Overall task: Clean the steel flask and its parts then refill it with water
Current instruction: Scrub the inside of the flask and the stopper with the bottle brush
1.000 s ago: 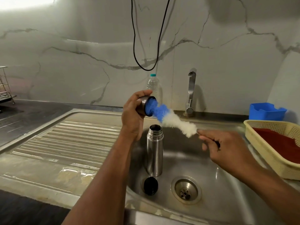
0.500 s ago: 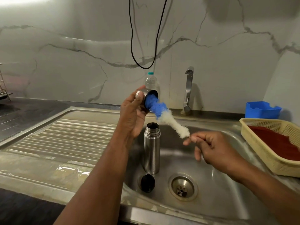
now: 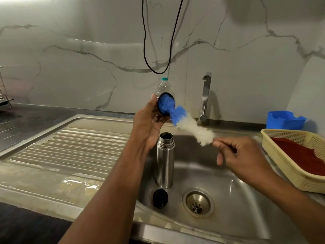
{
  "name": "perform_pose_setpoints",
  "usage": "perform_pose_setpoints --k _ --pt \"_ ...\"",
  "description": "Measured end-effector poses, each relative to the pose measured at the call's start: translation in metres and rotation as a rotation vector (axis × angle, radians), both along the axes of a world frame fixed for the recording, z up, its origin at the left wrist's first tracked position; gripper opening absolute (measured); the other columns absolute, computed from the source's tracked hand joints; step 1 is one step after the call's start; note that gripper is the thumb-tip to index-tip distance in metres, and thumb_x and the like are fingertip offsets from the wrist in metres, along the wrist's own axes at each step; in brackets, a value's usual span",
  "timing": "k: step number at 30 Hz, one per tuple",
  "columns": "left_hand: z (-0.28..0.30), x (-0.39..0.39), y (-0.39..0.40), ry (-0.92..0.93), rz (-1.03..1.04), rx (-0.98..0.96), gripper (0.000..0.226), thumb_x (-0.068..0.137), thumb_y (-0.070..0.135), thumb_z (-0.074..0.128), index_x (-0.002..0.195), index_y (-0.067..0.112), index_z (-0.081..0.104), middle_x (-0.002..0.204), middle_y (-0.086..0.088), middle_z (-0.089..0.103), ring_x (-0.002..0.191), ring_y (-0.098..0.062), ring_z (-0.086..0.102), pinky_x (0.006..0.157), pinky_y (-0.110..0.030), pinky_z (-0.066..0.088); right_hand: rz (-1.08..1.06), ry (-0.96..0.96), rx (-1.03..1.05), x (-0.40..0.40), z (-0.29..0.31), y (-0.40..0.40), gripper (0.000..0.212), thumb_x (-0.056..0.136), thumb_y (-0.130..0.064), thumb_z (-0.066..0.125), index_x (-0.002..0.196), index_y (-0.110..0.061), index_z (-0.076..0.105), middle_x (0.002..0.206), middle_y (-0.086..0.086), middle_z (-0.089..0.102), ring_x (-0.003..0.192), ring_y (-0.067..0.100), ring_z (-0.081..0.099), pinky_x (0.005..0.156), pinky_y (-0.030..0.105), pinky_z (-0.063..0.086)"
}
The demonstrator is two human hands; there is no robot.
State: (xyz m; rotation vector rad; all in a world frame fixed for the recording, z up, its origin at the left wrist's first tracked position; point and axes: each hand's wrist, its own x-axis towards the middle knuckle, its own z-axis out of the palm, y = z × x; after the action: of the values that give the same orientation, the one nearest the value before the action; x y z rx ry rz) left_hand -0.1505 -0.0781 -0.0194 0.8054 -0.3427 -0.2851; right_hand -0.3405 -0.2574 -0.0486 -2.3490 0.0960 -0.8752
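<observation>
The open steel flask stands upright in the sink basin. A black stopper lies on the basin floor just in front of it. Above the flask, my left hand holds the flask's cup lid with its mouth turned to the right. A bottle brush with blue and white bristles has its blue tip pushed inside the lid. My right hand grips the brush's thin handle at the white end; the handle itself is hidden by the fingers.
A clear plastic bottle and the tap stand at the back of the sink. A ribbed draining board lies to the left. A yellow basket and a blue container sit on the right. A black cable hangs above.
The lid has turned so its mouth faces me more, with the blue bristles filling it. My right hand has twisted and shifted slightly on the brush handle.
</observation>
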Motion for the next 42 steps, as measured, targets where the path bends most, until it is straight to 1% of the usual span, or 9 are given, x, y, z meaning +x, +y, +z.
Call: perform_pose_setpoints --k 4,7,13,17,22,30,33,38,42 --pt "-0.003 0.004 0.003 -0.136 -0.001 0.017 0.028 0.102 0.023 0.064 0.124 0.006 0.069 0.114 -0.014 0.071 0.103 -0.025 0.068 0.089 -0.036 0.061 0.064 0.111 0.12 0.004 -0.009 0.006 0.019 0.101 -0.017 0.064 0.1 -0.027 0.08 0.057 -0.01 0.069 0.049 -0.003 0.058 0.057 0.009 0.047" --pt "-0.006 0.002 0.002 -0.193 0.244 0.238 0.035 0.088 0.02 0.083 0.117 0.003 0.075 0.095 -0.009 0.079 0.083 -0.018 0.074 0.074 -0.033 0.063 -0.185 -0.099 -0.32 -0.002 -0.005 -0.002 0.021 0.096 -0.027 0.07 0.114 -0.022 0.08 0.077 -0.012 0.075 0.064 0.01 0.067 0.062 0.036 0.06" --pt "-0.013 0.0 -0.007 -0.29 0.391 0.454 0.054 0.068 0.032 0.099 0.112 0.009 0.079 0.087 -0.01 0.08 0.068 -0.015 0.074 0.058 -0.02 0.053 -0.43 -0.297 -0.79 -0.015 0.003 -0.009 0.033 0.095 -0.014 0.059 0.124 -0.013 0.077 0.084 0.004 0.074 0.058 0.02 0.055 0.056 0.026 0.026" --pt "-0.014 0.003 0.0 -0.398 0.265 0.4 0.034 0.078 0.027 0.092 0.109 0.018 0.082 0.096 -0.014 0.079 0.082 -0.019 0.072 0.073 -0.031 0.057 -0.288 0.025 -0.358 -0.007 0.005 -0.013 0.018 0.101 -0.021 0.065 0.105 -0.025 0.082 0.07 -0.005 0.073 0.055 0.011 0.061 0.056 0.031 0.05" --pt "-0.012 0.003 0.005 -0.342 0.018 0.163 0.056 0.08 0.01 0.08 0.133 0.003 0.066 0.109 -0.014 0.077 0.101 -0.024 0.074 0.089 -0.034 0.062 0.108 0.557 0.561 -0.006 0.017 -0.018 0.029 0.104 -0.03 0.057 0.097 -0.016 0.082 0.065 0.015 0.068 0.035 0.009 0.036 0.037 0.018 0.028" --pt "-0.011 -0.01 -0.006 -0.134 0.403 0.461 0.051 0.067 0.037 0.098 0.1 0.006 0.076 0.083 -0.01 0.08 0.079 -0.025 0.08 0.074 -0.045 0.067 -0.308 -0.293 -0.69 -0.01 0.0 -0.022 0.022 0.095 -0.017 0.077 0.117 -0.018 0.08 0.086 0.0 0.077 0.063 0.02 0.065 0.057 0.026 0.039" --pt "-0.008 -0.008 -0.003 -0.114 0.383 0.409 0.053 0.067 0.037 0.097 0.101 0.003 0.075 0.087 -0.01 0.08 0.083 -0.024 0.08 0.077 -0.046 0.067 -0.252 -0.168 -0.514 -0.007 0.001 -0.016 0.019 0.093 -0.015 0.077 0.111 -0.02 0.082 0.079 -0.002 0.078 0.059 0.011 0.065 0.056 0.018 0.036" --pt "-0.011 0.003 0.005 -0.241 -0.021 0.054 0.051 0.09 0.005 0.076 0.137 0.0 0.06 0.122 -0.018 0.071 0.115 -0.029 0.071 0.093 -0.043 0.061 0.197 0.533 0.684 -0.007 0.014 -0.011 0.035 0.105 -0.035 0.054 0.106 -0.01 0.08 0.064 0.013 0.067 0.033 0.007 0.033 0.033 0.018 0.025" --pt "-0.007 0.002 0.003 -0.178 0.06 0.068 0.042 0.09 0.011 0.078 0.128 0.0 0.064 0.115 -0.018 0.073 0.106 -0.029 0.074 0.088 -0.044 0.062 -0.057 0.2 0.084 -0.005 0.0 -0.002 0.02 0.103 -0.027 0.061 0.101 -0.023 0.081 0.062 -0.001 0.069 0.045 0.006 0.053 0.047 0.019 0.043"
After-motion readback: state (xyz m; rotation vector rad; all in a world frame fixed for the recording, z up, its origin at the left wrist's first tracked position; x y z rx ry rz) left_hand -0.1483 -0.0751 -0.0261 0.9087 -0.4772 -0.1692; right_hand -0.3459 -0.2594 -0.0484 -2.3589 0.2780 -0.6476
